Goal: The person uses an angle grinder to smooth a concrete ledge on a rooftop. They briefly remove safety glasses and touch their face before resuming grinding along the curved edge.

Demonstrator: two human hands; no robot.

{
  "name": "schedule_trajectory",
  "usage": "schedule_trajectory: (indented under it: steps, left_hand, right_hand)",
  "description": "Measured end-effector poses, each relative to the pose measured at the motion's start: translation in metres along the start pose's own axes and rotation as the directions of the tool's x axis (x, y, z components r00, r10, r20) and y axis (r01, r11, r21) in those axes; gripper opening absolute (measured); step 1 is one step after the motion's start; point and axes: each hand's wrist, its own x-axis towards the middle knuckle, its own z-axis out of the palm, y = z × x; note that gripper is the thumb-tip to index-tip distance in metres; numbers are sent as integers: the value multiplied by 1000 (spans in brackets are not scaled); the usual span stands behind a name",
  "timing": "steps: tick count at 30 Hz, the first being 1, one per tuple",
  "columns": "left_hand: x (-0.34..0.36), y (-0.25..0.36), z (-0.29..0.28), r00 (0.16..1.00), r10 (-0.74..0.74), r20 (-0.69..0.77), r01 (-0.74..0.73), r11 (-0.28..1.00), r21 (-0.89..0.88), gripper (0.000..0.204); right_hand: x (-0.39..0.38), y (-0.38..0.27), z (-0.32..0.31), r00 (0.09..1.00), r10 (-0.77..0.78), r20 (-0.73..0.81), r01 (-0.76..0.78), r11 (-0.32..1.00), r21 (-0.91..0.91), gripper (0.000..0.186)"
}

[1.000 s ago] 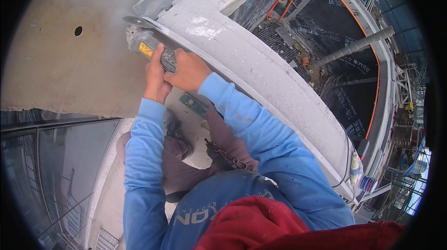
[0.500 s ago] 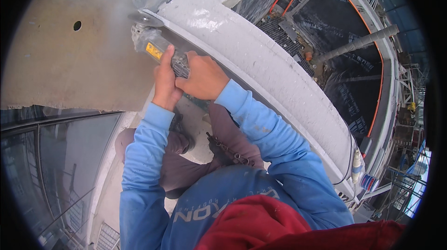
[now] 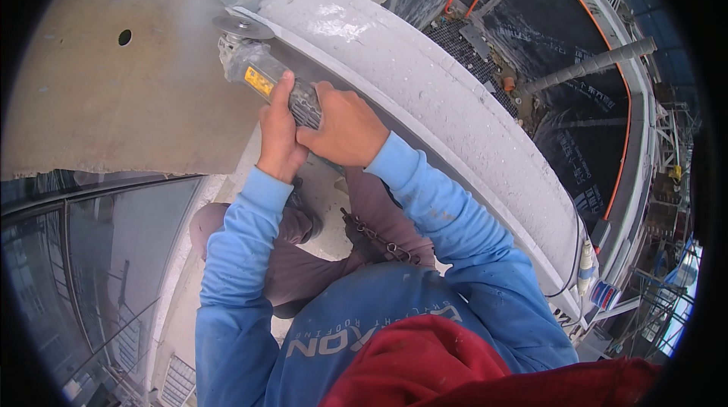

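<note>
Both my hands hold a dusty angle grinder (image 3: 256,73) with a yellow label on its body. My left hand (image 3: 280,134) wraps its near side, thumb laid along the casing. Around the rear of the body, my right hand (image 3: 349,126) is closed, its thumb toward the left hand. The grinder's round disc (image 3: 244,26) is at the edge of a pale concrete ledge (image 3: 402,88), close to the corner; whether it touches cannot be made out. Haze hangs around the disc. Left of the grinder stands a tan board (image 3: 129,111) with a dark round hole.
Beyond the ledge lies a deep recess lined with black sheeting (image 3: 561,50), crossed by a wrapped pipe (image 3: 588,66) and edged by orange conduit (image 3: 628,126). Glass panels (image 3: 121,255) stand at lower left. A cable and a striped can-like object (image 3: 603,295) are at the ledge's right end.
The grinder and both hands have shifted slightly right and down in the picture. The disc has moved a little along the ledge edge; both hands keep their hold.
</note>
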Motion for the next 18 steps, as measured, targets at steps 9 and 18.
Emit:
schedule_trajectory:
  steps: [9, 18]
  left_hand:
    - [-6, -5, 1, 1000, -13, -1, 13, 1000, 8, 33]
    - [-1, -1, -1, 1000, -27, 2, 27, 999, 21, 34]
  right_hand:
    - [-8, 1, -3, 1000, -10, 3, 10, 1000, 0, 64]
    - [-2, 1, -2, 1000, -27, -12, 27, 1000, -4, 64]
